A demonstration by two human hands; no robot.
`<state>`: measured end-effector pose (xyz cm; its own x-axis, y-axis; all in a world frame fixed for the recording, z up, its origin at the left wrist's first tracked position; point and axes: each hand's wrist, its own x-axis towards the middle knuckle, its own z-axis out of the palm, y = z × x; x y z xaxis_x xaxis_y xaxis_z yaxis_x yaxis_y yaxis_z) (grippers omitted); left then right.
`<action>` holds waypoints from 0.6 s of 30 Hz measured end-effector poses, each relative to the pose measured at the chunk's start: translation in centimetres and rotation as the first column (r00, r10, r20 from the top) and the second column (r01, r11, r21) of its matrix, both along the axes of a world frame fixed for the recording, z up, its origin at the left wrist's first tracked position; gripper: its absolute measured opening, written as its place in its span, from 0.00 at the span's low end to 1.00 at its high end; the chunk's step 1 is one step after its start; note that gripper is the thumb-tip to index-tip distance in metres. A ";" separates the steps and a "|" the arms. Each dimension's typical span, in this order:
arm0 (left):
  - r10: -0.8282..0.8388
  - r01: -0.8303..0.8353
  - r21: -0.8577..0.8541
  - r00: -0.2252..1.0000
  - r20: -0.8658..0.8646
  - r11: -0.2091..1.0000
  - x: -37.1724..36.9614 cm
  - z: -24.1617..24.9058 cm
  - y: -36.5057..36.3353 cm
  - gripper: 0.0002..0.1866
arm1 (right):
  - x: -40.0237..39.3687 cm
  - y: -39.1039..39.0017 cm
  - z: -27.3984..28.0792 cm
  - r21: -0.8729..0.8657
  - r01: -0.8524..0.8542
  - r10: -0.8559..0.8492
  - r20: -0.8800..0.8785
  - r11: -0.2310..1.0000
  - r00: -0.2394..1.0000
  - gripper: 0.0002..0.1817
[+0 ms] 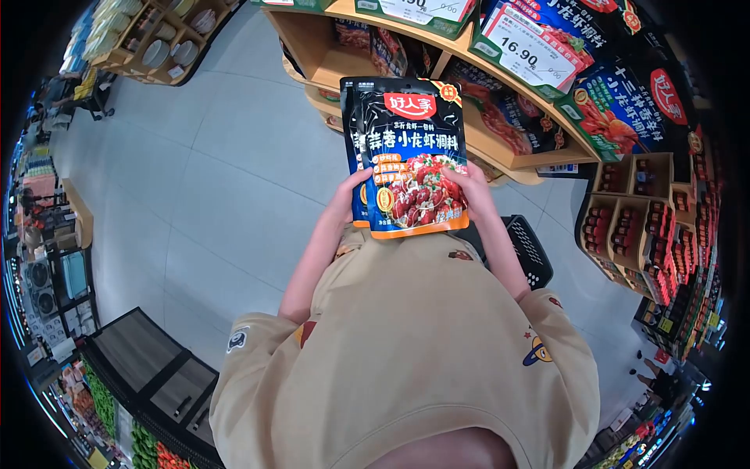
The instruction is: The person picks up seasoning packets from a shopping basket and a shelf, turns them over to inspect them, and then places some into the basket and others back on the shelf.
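Observation:
Two seasoning packets overlap in front of my torso, upright and facing me. The front seasoning packet [418, 141] is black and blue with a red logo, a picture of crayfish and an orange bottom edge. Of the rear seasoning packet [351, 117], only a strip shows along the left. My left hand [353, 191] is closed on the left edges of the pair. My right hand [473, 191] grips the right edge of the front packet, its thumb lying over the crayfish picture. The fingers behind the packets are hidden.
A curved wooden shelf [539, 162] with similar packets stands just ahead, carrying a price sign [522, 51] reading 16.90. At my right are a black basket [529, 252] and a rack of jars [625, 227]. Vegetables [101, 399] lie lower left; a bowl stand [144, 39] is upper left.

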<state>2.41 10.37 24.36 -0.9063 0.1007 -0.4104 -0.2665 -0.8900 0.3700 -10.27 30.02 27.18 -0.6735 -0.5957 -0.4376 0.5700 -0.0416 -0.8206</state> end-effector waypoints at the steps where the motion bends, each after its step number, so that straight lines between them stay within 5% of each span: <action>1: 0.047 -0.042 -0.109 0.998 0.037 0.993 -0.3 -0.1 0.0 0.23 | 0.1 0.0 0.2 0.015 0.023 -0.023 -0.017 1.000 1.000 0.13; 4: 0.220 -0.180 -0.365 0.973 0.070 0.913 -1.3 -0.5 0.2 0.22 | 0.2 0.0 0.5 0.031 0.074 -0.072 -0.056 0.997 0.996 0.12; 6: 0.167 0.004 -0.718 0.972 0.167 0.696 -1.8 -1.3 -0.8 0.24 | 0.4 -0.4 0.5 0.027 0.094 -0.092 -0.074 0.995 0.993 0.11; 8: 0.189 0.023 -0.754 0.963 0.193 0.657 -2.7 -2.1 -0.4 0.23 | 0.7 -1.3 0.7 0.133 0.097 -0.053 -0.301 0.986 0.952 0.10; 10: 0.385 -0.269 -0.466 0.906 0.174 0.843 -3.7 -1.9 0.7 0.23 | 1.5 -2.3 1.7 0.142 0.095 -0.032 -0.396 0.985 0.918 0.09; 12: 0.208 -0.194 -0.205 0.977 0.048 0.959 -4.4 -3.5 0.2 0.23 | 2.0 -2.9 3.3 0.259 0.040 0.102 -0.512 0.965 0.853 0.10; 13: 0.203 -0.191 -0.184 0.978 0.047 0.964 -4.4 -2.6 0.4 0.23 | 2.4 -3.3 5.4 0.285 -0.023 0.135 -0.378 0.958 0.916 0.11; 18: 0.232 -0.226 -0.140 0.972 0.031 0.964 -5.0 -0.9 0.5 0.22 | 4.0 -4.6 7.8 0.062 -0.037 0.060 -0.413 0.997 0.909 0.16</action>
